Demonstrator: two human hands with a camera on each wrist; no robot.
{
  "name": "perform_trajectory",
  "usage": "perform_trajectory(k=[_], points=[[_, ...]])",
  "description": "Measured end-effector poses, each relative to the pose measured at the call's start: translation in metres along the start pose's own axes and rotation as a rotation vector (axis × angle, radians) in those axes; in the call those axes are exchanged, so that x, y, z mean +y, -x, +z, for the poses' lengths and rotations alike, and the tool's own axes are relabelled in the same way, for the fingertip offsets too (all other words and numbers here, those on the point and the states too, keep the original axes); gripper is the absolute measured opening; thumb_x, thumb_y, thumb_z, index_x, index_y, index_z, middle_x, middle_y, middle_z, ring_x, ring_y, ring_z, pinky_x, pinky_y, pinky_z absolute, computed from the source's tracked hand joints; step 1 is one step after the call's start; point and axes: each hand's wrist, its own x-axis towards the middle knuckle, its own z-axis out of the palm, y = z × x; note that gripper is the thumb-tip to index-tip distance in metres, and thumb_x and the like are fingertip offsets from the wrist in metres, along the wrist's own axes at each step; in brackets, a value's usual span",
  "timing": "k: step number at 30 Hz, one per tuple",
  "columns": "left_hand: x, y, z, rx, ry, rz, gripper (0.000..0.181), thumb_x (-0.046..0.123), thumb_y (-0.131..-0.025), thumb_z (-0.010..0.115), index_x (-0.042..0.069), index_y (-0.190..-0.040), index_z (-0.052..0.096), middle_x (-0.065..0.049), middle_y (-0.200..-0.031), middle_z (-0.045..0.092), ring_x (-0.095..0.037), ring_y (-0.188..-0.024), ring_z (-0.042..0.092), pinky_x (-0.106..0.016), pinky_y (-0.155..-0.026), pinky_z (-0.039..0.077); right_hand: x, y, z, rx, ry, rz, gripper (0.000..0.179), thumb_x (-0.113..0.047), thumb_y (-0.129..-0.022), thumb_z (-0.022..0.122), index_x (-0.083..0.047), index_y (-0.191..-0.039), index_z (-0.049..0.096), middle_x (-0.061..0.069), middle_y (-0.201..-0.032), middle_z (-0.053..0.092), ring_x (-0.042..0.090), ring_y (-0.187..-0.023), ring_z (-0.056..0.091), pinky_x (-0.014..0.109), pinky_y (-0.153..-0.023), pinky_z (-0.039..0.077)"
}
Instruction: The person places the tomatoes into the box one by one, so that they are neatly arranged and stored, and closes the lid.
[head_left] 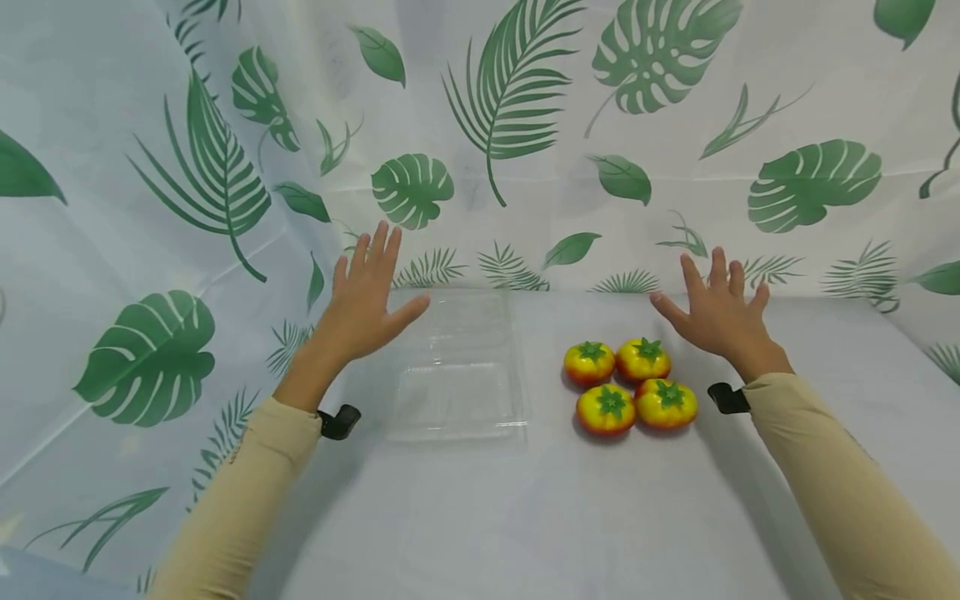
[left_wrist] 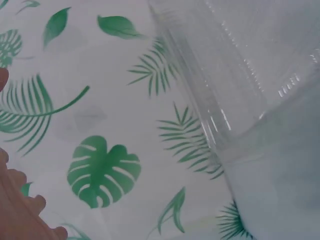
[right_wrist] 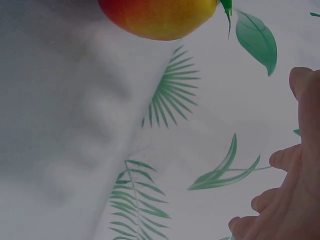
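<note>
the left hand (head_left: 367,292), fingers spread and holding nothing, hangs near the clear plastic container (head_left: 457,400) — thin and light, by its look, so a careless brush could slide it along the counter (head_left: 525,517). right of it, the red-and-yellow fruits (head_left: 606,411) sit clustered; smooth and rounded, one might roll if a neighbour were nudged (their squat shape may help). the right hand (head_left: 716,312), near them, is splayed and free too; a hasty reach could scatter the cluster. counted across: one hand, one container — seemingly in two halves — four fruits, one hand.
</note>
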Motion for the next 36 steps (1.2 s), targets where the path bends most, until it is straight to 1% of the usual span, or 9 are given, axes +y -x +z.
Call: perform_trajectory(k=[5, 10, 15, 19, 21, 23, 25, 31, 36], points=[[-0.009, 0.033, -0.010, -0.047, 0.117, 0.000, 0.108, 0.057, -0.102, 0.060, 0.011, -0.172, -0.008, -0.006, -0.179, -0.010, -0.031, -0.164, -0.010, -0.067, -0.126, -0.003, 0.003, 0.002, 0.002, -0.015, -0.007, -0.005, 0.103, -0.070, -0.105, 0.042, 0.000, -0.169, 0.004, 0.041, -0.167, -0.018, 0.066, -0.151, -0.015, 0.087, -0.108, -0.015], [-0.023, 0.056, -0.004, -0.080, 0.252, -0.036, 0.108, 0.052, -0.101, 0.065, 0.016, -0.173, -0.008, -0.002, -0.179, -0.008, -0.028, -0.164, -0.004, -0.069, -0.125, 0.006, 0.008, 0.005, 0.001, -0.051, -0.040, 0.009, 0.102, -0.070, -0.106, 0.041, 0.001, -0.169, 0.001, 0.042, -0.166, -0.020, 0.066, -0.151, -0.016, 0.087, -0.107, -0.014], [-0.037, 0.073, 0.011, -0.150, 0.409, -0.081, 0.109, 0.045, -0.101, 0.070, 0.019, -0.173, -0.007, -0.003, -0.179, -0.007, -0.029, -0.164, -0.001, -0.069, -0.125, 0.011, 0.012, 0.006, -0.001, -0.141, -0.119, 0.029, 0.101, -0.067, -0.108, 0.037, 0.003, -0.168, -0.003, 0.043, -0.164, -0.023, 0.067, -0.150, -0.015, 0.089, -0.108, -0.008], [-0.045, 0.088, 0.027, -0.229, 0.487, -0.158, 0.112, 0.048, -0.099, 0.073, 0.023, -0.173, -0.007, -0.006, -0.180, -0.005, -0.037, -0.163, 0.002, -0.073, -0.123, 0.013, 0.015, 0.006, -0.003, -0.184, -0.151, 0.024, 0.098, -0.063, -0.111, 0.036, 0.006, -0.166, -0.005, 0.043, -0.164, -0.023, 0.067, -0.150, -0.012, 0.090, -0.108, -0.001], [-0.049, 0.095, 0.035, -0.262, 0.515, -0.200, 0.112, 0.051, -0.098, 0.073, 0.028, -0.173, -0.006, -0.004, -0.180, -0.004, -0.040, -0.163, 0.005, -0.075, -0.121, 0.015, 0.015, 0.008, -0.003, -0.201, -0.178, 0.022, 0.097, -0.062, -0.111, 0.037, 0.005, -0.167, -0.007, 0.041, -0.164, -0.025, 0.067, -0.150, -0.011, 0.089, -0.109, 0.002], [-0.051, 0.101, 0.043, -0.292, 0.537, -0.228, 0.111, 0.051, -0.098, 0.074, 0.032, -0.173, -0.006, -0.004, -0.180, -0.003, -0.044, -0.162, 0.007, -0.077, -0.120, 0.017, 0.015, 0.010, -0.005, -0.217, -0.211, 0.016, 0.097, -0.061, -0.111, 0.037, 0.004, -0.167, -0.008, 0.040, -0.164, -0.027, 0.067, -0.151, -0.012, 0.088, -0.110, 0.004], [-0.054, 0.105, 0.050, -0.316, 0.548, -0.238, 0.110, 0.050, -0.099, 0.074, 0.031, -0.173, -0.005, -0.006, -0.180, -0.003, -0.045, -0.162, 0.007, -0.076, -0.120, 0.017, 0.014, 0.012, -0.006, -0.233, -0.241, 0.017, 0.098, -0.062, -0.111, 0.038, 0.002, -0.167, -0.010, 0.037, -0.164, -0.030, 0.066, -0.151, -0.014, 0.086, -0.111, 0.004], [-0.053, 0.109, 0.062, -0.387, 0.531, -0.221, 0.114, 0.049, -0.097, 0.075, 0.011, -0.173, -0.002, -0.015, -0.179, -0.003, -0.043, -0.162, 0.002, -0.071, -0.124, 0.011, 0.017, 0.019, -0.007, -0.241, -0.280, 0.003, 0.097, -0.061, -0.111, 0.039, 0.001, -0.167, -0.010, 0.034, -0.165, -0.032, 0.062, -0.151, -0.019, 0.084, -0.113, 0.001], [-0.047, 0.108, 0.066, -0.406, 0.484, -0.192, 0.121, 0.051, -0.096, 0.076, 0.002, -0.171, -0.005, -0.017, -0.178, -0.011, -0.041, -0.163, -0.004, -0.068, -0.125, 0.008, 0.020, 0.024, -0.004, -0.248, -0.282, -0.003, 0.097, -0.061, -0.111, 0.040, 0.000, -0.167, -0.011, 0.033, -0.166, -0.032, 0.060, -0.152, -0.020, 0.083, -0.114, 0.001]])
